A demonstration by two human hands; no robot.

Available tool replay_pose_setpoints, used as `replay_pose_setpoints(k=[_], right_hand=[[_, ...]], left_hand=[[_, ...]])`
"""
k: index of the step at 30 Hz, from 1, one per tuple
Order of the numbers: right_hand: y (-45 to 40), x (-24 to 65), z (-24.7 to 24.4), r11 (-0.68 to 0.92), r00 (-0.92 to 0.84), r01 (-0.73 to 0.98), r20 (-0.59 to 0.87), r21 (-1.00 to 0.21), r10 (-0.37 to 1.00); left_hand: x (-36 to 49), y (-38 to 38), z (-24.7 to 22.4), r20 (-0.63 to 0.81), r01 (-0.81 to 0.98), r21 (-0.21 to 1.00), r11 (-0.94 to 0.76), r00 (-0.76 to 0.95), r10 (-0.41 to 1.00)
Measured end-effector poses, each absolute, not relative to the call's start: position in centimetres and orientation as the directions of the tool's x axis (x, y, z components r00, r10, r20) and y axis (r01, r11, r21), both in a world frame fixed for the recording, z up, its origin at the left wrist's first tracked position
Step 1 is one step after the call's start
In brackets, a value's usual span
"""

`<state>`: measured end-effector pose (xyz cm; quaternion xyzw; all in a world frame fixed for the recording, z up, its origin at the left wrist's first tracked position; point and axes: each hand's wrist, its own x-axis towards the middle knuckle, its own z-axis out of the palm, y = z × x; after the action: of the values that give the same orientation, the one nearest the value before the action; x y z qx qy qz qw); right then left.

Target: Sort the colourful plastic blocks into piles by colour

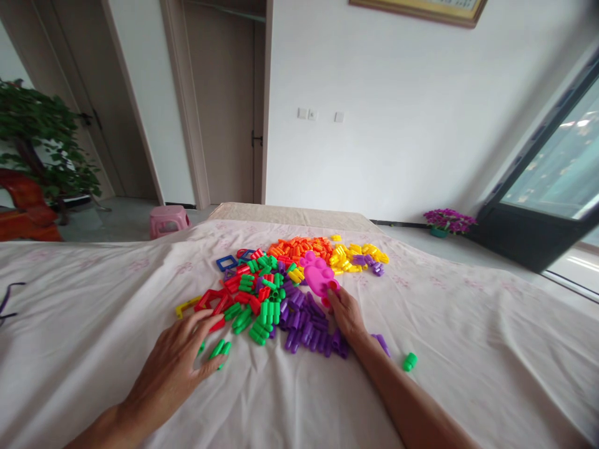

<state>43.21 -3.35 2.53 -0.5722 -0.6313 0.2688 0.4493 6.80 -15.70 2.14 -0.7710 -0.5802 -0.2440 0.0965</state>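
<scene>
My right hand pinches the lower end of a flat pink paw-shaped plastic piece, tilted over the heap. A small red part shows at the fingertips. Below that hand lie purple bullet-shaped plastic blocks. On the left, my left hand reaches low over the cloth, fingers and thumb apart. Its fingertips are beside a red block, and the thumb is close to loose green blocks; whether they touch, I cannot tell. More green blocks and red frame pieces fill the heap's left side.
Orange blocks and yellow blocks lie at the back of the heap. A blue square frame is at its left edge. One green block sits apart on the right of the pale cloth. Dark glasses rest far left.
</scene>
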Motion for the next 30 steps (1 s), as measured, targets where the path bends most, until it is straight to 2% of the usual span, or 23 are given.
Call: replay_pose_setpoints(k=[4, 8, 18, 24, 26, 30], right_hand=[[-3.3, 43.3, 2.3, 0.204, 0.055, 0.483, 0.262, -0.852, 0.963], [-3.2, 43.4, 2.3, 0.204, 0.044, 0.496, 0.260, -0.844, 0.965], [-3.2, 43.5, 2.4, 0.208, 0.045, 0.527, 0.271, -0.824, 0.961], [-3.4, 43.3, 2.6, 0.186, 0.062, 0.500, 0.249, -0.846, 0.966], [-3.4, 43.2, 2.7, 0.189, 0.064, 0.477, 0.248, -0.858, 0.967], [-3.5, 43.2, 2.5, 0.204, 0.079, 0.457, 0.267, -0.866, 0.960]], left_hand=[[8.0, -16.6, 1.0, 0.512, 0.948, 0.154, -0.277, 0.163, 0.844], [8.9, -17.2, 0.4, 0.518, 0.942, 0.145, -0.302, 0.188, 0.834], [11.3, -15.5, 1.5, 0.504, 0.805, 0.242, -0.542, 0.373, 0.779], [12.0, -12.1, 2.8, 0.524, 0.774, 0.180, -0.607, 0.446, 0.725], [12.0, -10.2, 3.6, 0.524, 0.790, 0.156, -0.593, 0.442, 0.727], [13.4, -7.8, 5.2, 0.594, 0.865, 0.155, -0.478, 0.305, 0.744]])
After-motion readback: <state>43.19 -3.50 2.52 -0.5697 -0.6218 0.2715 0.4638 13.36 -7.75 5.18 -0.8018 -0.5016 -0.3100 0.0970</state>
